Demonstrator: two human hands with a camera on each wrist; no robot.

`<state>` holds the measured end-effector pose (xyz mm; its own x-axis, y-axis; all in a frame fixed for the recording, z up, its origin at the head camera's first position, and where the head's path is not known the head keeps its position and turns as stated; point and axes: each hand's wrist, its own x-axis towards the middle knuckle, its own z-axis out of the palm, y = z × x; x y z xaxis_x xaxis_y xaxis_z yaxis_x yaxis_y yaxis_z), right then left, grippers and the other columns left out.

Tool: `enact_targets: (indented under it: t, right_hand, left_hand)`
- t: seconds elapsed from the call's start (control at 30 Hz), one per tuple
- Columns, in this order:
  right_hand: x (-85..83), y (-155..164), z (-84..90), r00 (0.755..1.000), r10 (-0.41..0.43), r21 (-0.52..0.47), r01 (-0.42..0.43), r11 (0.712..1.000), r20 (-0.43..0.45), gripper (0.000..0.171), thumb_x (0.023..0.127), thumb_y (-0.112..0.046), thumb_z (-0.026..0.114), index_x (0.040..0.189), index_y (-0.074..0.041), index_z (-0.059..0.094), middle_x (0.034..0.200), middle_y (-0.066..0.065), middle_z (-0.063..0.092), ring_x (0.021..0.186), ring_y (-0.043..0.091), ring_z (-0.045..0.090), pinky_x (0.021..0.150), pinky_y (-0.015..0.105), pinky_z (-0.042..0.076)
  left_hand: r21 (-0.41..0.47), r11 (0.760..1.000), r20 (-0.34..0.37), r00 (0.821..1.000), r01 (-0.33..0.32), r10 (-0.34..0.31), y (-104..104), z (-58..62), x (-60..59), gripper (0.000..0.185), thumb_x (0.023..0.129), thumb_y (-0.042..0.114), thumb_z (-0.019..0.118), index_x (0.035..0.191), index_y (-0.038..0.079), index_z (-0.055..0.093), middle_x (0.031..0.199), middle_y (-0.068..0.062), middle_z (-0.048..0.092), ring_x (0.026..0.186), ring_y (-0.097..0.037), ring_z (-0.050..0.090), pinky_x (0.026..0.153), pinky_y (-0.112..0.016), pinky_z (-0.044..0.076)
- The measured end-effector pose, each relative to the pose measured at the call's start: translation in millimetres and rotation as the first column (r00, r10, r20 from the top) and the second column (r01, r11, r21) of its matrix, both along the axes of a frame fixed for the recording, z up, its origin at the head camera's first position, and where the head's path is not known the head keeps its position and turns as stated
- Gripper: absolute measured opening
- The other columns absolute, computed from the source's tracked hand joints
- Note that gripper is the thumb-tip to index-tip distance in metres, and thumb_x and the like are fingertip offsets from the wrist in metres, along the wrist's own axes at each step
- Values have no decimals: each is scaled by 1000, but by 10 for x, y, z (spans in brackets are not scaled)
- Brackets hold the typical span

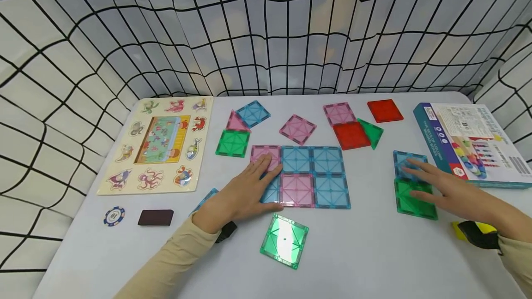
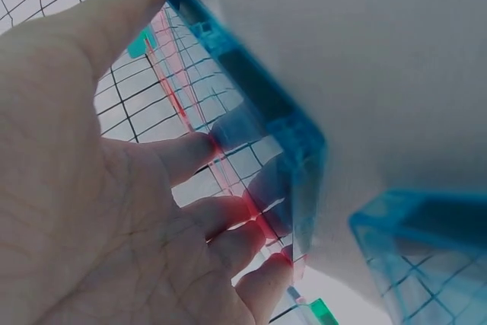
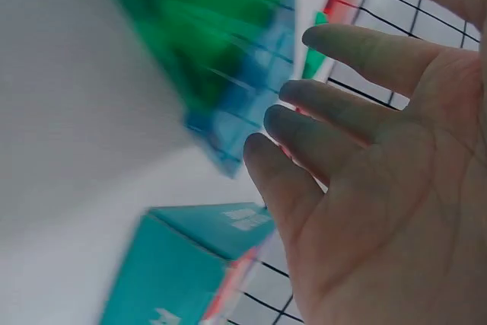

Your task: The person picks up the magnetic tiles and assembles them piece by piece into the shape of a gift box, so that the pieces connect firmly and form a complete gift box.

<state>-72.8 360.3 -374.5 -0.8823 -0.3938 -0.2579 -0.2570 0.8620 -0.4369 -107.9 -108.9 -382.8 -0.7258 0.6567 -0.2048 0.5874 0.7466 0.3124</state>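
In the head view, my left hand [image 1: 238, 193] rests over the left end of a flat block of square magnetic tiles. Its straight fingers touch a pink tile [image 1: 262, 150] and partly cover a blue tile [image 1: 272, 192] below. Further right the block continues with a pink tile [image 1: 297, 190] and several blue tiles [image 1: 328, 159]. My right hand [image 1: 453, 190] is over a blue tile [image 1: 400, 157] and a green tile [image 1: 409, 206] that lie edge to edge, its fingers extended and gripping nothing. A single green tile [image 1: 284, 241] lies in front of the block.
Loose pink, red, green and blue tiles, including a red one [image 1: 384, 110], lie behind the block. A picture puzzle board [image 1: 189, 110], poker chip [image 1: 114, 216] and dark block [image 1: 155, 218] are left. At right stands a boxed set [image 1: 482, 144]. Black netting [image 1: 287, 36] borders the table.
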Motion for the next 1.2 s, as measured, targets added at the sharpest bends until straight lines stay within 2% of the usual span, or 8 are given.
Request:
enact_targets:
  t: [0.17, 0.33, 0.4, 0.57, 0.7, 0.93, 1.1, 1.2]
  right_hand:
    - [89, 32, -101, 1000, -2, -8, 2, 1000, -5, 74, 100, -30, 72, 158, 3, 39, 163, 33, 25, 141, 62, 28, 102, 77, 40]
    - [111, -68, -131, 1000, -2, -38, 2, 999, 16, 82, 100, -32, 72, 164, -4, 29, 168, 30, 17, 143, 64, 25, 103, 78, 37]
    - [128, -156, -139, 999, 17, -59, -15, 998, 29, 84, 100, -34, 71, 166, -9, 26, 170, 27, 15, 145, 63, 24, 105, 76, 36]
    - [159, -505, -127, 992, 127, -66, -127, 990, -8, 81, 100, -45, 68, 165, -12, 32, 173, 18, 17, 149, 53, 29, 109, 62, 41]
    - [84, -871, -83, 988, 154, -73, -155, 985, -17, 80, 102, -45, 65, 164, -7, 32, 173, 20, 16, 152, 50, 25, 111, 59, 41]
    - [8, -1271, -99, 986, 106, -37, -112, 993, -131, 73, 103, -24, 69, 158, 10, 34, 167, 32, 22, 152, 54, 21, 107, 59, 43]
    - [-36, -1336, 20, 991, 104, 13, -103, 995, -86, 74, 102, -31, 69, 156, 9, 38, 166, 33, 24, 151, 55, 24, 107, 62, 44]
    - [-192, -1403, 161, 989, 137, 21, -136, 991, -53, 66, 103, -34, 67, 153, 5, 47, 164, 31, 32, 148, 54, 32, 106, 65, 46]
  left_hand:
    - [5, 1000, 1, 1000, -2, 1, -9, -1, 9, 94, 98, 58, 65, 166, 6, 26, 172, -24, 12, 160, -39, 10, 128, -52, 16]
    - [14, 1000, 2, 1000, -7, 7, -15, -10, 6, 94, 97, 57, 67, 166, 6, 27, 172, -24, 12, 160, -39, 10, 128, -51, 16]
    - [20, 1000, 1, 1000, -8, 8, -14, -12, 5, 94, 97, 57, 67, 165, 5, 28, 172, -25, 13, 160, -39, 11, 128, -51, 16]
    - [27, 1000, 2, 1000, -2, 2, -9, -19, -3, 94, 97, 57, 68, 165, 6, 29, 172, -25, 14, 160, -39, 12, 127, -52, 17]
    - [37, 999, 11, 1000, -10, 10, -49, -15, -17, 94, 96, 57, 70, 165, 9, 30, 172, -23, 14, 160, -39, 13, 126, -53, 21]
    - [56, 998, 18, 999, -33, 32, -97, -16, -27, 94, 92, 55, 75, 165, 11, 33, 172, -22, 16, 159, -39, 18, 124, -55, 27]
    - [64, 998, 14, 1000, -25, 24, -102, -35, -7, 93, 95, 55, 71, 165, 8, 31, 172, -23, 13, 159, -40, 13, 126, -55, 21]
    - [69, 998, 4, 1000, -17, 17, -101, -64, 18, 91, 97, 53, 68, 165, 5, 29, 172, -25, 13, 160, -41, 11, 127, -55, 18]
